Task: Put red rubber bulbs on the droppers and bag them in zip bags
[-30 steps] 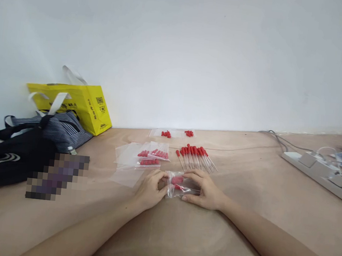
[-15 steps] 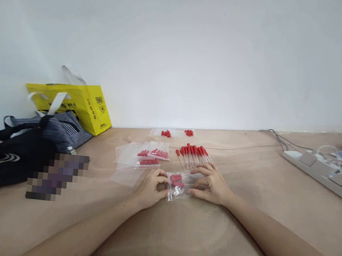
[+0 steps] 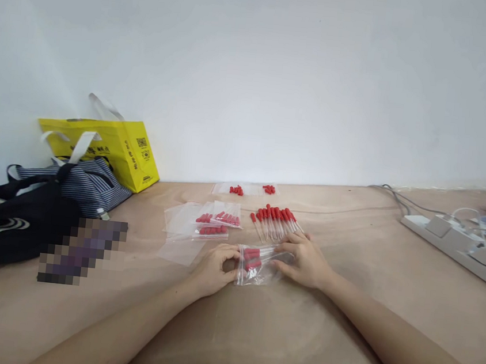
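Note:
A clear zip bag [image 3: 265, 276] lies low over the table, with several red-bulbed droppers [image 3: 252, 258] inside. My left hand [image 3: 215, 267] pinches its left, zip-edge end between thumb and fingers. At the opposite end, my right hand [image 3: 302, 260] has its fingers curled on the plastic and the glass stems. Just beyond the hands, loose droppers [image 3: 276, 217] are fanned out, red bulbs pointing away. Filled zip bags [image 3: 215, 219] overlap to the left of them, on top of flat clear bags [image 3: 181, 251].
More bagged droppers [image 3: 246, 190] lie near the wall. On the left are a yellow shopping bag [image 3: 141, 162], a striped bag [image 3: 90, 183] and a black bag [image 3: 25, 228]. A power strip [image 3: 457, 251] with plugs and cables runs along the right side.
My right hand has shifted slightly on its end of the bag, and its fingers are closer together. The red bulbs lie a little differently inside. My left hand keeps its grip.

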Available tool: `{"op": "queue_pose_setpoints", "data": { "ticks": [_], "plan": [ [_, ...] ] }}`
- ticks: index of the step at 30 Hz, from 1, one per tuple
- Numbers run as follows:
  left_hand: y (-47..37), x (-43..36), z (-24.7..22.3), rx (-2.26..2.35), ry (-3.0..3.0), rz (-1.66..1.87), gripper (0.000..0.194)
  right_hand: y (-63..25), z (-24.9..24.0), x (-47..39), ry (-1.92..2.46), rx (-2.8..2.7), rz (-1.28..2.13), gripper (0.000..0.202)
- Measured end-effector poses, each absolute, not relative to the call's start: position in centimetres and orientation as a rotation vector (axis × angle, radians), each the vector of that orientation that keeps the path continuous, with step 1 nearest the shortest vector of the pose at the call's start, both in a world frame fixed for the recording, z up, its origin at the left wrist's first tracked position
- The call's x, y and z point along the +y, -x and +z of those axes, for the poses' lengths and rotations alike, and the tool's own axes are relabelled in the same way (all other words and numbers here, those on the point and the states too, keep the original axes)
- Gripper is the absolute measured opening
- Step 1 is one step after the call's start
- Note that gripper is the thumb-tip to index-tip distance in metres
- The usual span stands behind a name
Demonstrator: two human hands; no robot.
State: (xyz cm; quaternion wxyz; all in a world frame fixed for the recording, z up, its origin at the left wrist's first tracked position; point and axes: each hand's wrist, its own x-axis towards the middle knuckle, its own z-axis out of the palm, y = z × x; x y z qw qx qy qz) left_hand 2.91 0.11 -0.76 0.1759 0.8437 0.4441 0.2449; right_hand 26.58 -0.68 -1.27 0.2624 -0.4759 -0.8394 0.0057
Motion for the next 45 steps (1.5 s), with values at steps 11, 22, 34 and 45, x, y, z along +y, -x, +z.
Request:
{"op": "queue_pose_setpoints", "data": {
  "ticks": [11, 22, 34, 45],
  "plan": [
    [-2.3, 1.5, -0.1, 1.051, -2.537, 0.69, 0.016, -26.7, -1.3, -1.2, 1.046, -2.564, 0.378, 0.063],
    [-6.5, 12.8, 1.7, 0.887, -3.087, 0.311, 0.024, -26.7, -2.6, -1.7, 1.07, -2.536, 0.35, 0.062],
    [-3.8, 12.3, 4.8, 0.925, -3.195, 0.184, 0.018, -26.6, -2.6, -1.6, 1.056, -2.516, 0.332, 0.056],
    [5.9, 1.6, 2.0, 1.303, -2.954, 0.546, 0.021, -26.3, -3.3, -1.5, 1.045, -2.453, 0.295, 0.047]
  ]
}}
